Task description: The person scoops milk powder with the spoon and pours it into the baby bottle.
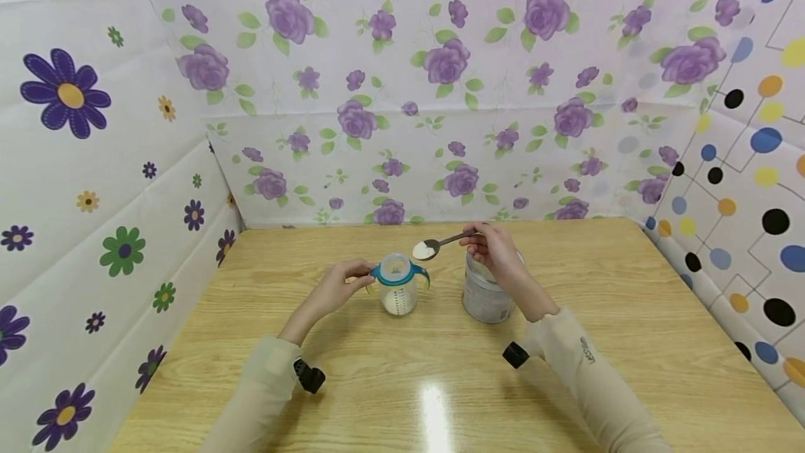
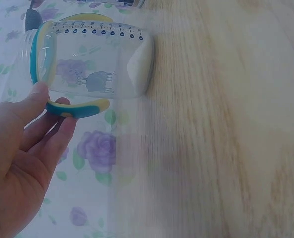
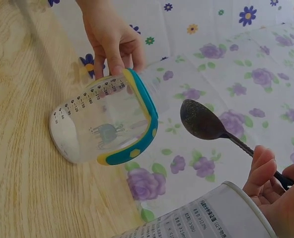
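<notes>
Bearing white powder [image 1: 422,250]: a spoon [image 1: 449,238] (dark, slim-handled).

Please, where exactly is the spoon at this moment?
In the head view, the right hand holds the spoon up, its loaded end just right of the bottle and its other end near the can.
</notes>
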A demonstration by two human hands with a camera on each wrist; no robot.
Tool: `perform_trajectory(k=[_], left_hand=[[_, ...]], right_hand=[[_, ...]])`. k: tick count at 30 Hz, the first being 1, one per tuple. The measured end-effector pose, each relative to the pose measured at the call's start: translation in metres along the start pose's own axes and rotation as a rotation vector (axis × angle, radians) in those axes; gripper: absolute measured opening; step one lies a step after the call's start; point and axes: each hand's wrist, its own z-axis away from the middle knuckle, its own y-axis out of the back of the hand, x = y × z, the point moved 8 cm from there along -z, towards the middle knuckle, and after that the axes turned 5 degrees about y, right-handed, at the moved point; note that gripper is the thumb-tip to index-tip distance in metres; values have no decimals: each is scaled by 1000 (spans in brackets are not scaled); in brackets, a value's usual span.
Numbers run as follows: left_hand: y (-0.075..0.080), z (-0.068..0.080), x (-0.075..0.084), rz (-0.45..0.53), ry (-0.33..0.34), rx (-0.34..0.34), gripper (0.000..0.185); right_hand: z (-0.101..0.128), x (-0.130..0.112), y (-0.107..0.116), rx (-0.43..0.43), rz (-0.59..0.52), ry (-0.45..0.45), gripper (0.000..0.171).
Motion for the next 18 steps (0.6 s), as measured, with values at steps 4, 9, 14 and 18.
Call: perform_trajectory(k=[4,9,14,18], left_hand=[[0,0,1,-4,-13,6,19],[1,1,1,-17,-17,9,18],[2,1,3,-17,-28,14,18],[2,1,3,-21,-26,18,19]], right_hand=[[-1,0,-2,-6,-10,6,28],[0,0,-6,-24,-19,11,28],[1,0,-10,-34,-2,7,28],[1,1,-12,-42,10,-9,28]])
